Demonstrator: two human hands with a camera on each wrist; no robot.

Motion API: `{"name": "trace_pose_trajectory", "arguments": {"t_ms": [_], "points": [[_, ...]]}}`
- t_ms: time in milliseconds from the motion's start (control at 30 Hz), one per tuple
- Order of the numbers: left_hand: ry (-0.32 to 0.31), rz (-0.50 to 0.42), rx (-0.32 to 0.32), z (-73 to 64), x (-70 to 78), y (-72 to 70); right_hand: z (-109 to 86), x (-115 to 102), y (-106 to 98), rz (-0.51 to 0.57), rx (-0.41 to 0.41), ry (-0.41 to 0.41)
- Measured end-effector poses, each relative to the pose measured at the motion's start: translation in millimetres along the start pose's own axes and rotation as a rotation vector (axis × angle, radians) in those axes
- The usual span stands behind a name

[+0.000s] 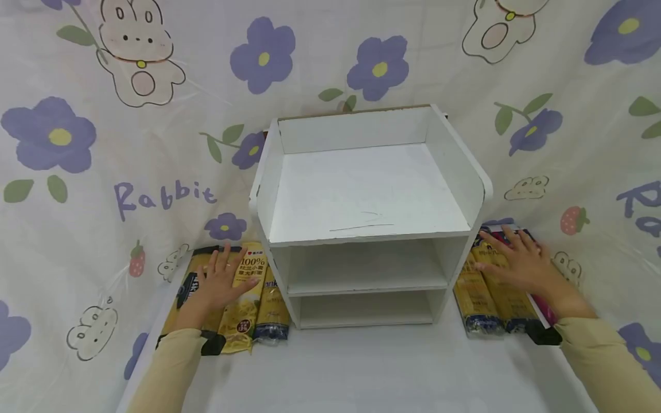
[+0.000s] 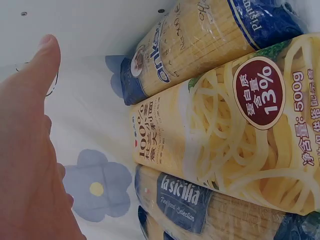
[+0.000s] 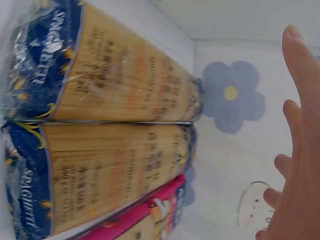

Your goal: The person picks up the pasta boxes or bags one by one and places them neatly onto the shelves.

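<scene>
My left hand, fingers spread, hovers over the pasta packs left of the shelf. Under it lie a yellow pasta pack marked 500g, a blue-ended spaghetti pack beside the shelf, and a "la sicilia" pasta pack. On the other side, my right hand is also spread, above two spaghetti packs with blue ends lying side by side. A pink pack lies along their outer side, partly hidden in the head view. Neither hand grips anything.
Between the two groups of packs stands a white shelf unit with an open top tray and two compartments below. White cloth with purple flowers and rabbits hangs behind and at the sides. The white table extends in front.
</scene>
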State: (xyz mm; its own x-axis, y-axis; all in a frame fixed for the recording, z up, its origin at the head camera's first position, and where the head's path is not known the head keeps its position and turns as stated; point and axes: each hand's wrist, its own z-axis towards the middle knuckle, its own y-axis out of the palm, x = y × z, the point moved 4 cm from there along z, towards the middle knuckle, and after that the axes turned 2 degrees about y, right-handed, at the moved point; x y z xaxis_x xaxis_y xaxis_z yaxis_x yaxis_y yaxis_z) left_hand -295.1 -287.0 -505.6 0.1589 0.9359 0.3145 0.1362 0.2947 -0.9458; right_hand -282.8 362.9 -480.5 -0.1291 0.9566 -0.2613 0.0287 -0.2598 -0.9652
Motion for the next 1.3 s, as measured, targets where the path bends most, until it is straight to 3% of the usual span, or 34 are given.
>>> {"name": "trace_pose_trajectory", "arguments": {"t_ms": [200,367,500,600,733,1000,1300], "points": [[0.060,-0.034,0.021,0.6,-4.5,0.5,1.4,-10,-24,0.028,0.122,-0.069],[0.137,-0.134,0.048,-3.8,-8.0,-9.7,-6.7,-35,-65,0.296,0.143,-0.105],[0.128,-0.235,0.046,-12.2,-11.7,-20.1,-14.8,-59,-100,0.511,0.172,-0.146],[0.107,-0.271,0.052,-17.9,-15.6,-25.5,-19.5,-78,-122,0.573,0.243,-0.230],[0.097,-0.331,0.071,-21.4,-22.3,-28.7,-26.5,-101,-145,0.606,0.294,-0.279],[0.101,-0.371,0.141,-31.3,-33.1,-39.4,-30.3,-134,-160,0.673,0.332,-0.309],[0.083,-0.410,0.203,-45.8,-53.2,-49.3,-26.4,-145,-156,0.736,0.433,-0.360]]}}
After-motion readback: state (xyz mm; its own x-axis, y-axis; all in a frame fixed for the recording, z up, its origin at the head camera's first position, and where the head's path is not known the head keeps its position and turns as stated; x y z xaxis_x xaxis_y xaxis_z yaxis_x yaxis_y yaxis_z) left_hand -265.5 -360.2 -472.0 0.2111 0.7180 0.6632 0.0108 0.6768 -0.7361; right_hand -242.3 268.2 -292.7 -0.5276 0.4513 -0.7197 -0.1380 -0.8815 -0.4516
